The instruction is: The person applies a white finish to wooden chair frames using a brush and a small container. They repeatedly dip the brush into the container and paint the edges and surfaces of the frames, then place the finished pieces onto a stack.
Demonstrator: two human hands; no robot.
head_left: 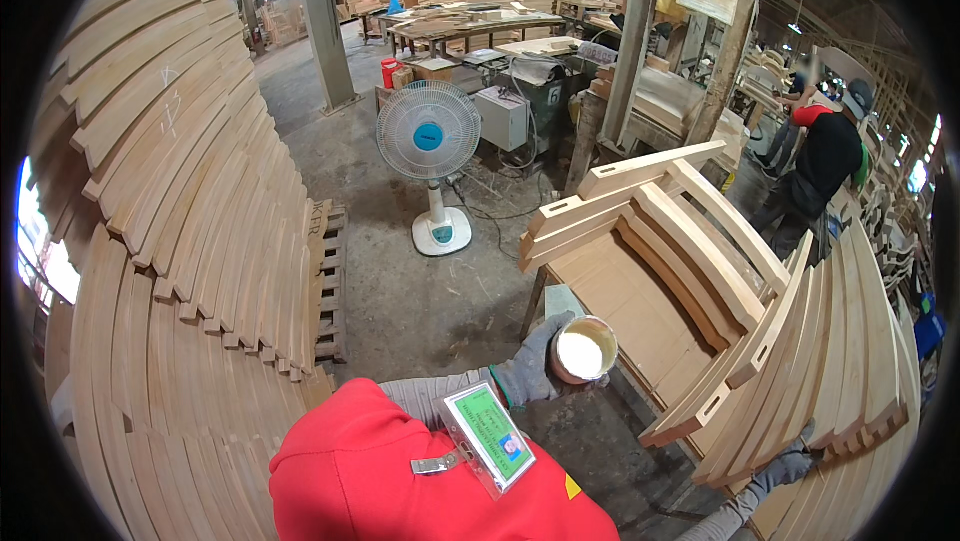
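My left hand, in a grey glove, is closed around a small round tub of white, paste-like stuff. The tub is held upright in front of my red shirt. At the lower right my right hand, also gloved, is at the lower ends of a row of curved wooden slats. Its fingers seem bent around one slat's edge; part of them is hidden. Between the hands stands a bench topped with cardboard. On it lie curved wooden rails and slotted wooden posts.
Tall stacks of curved wooden pieces rise at my left beside a pallet. A white standing fan is ahead on the concrete floor. A steel column stands farther back. Another person works at the far right.
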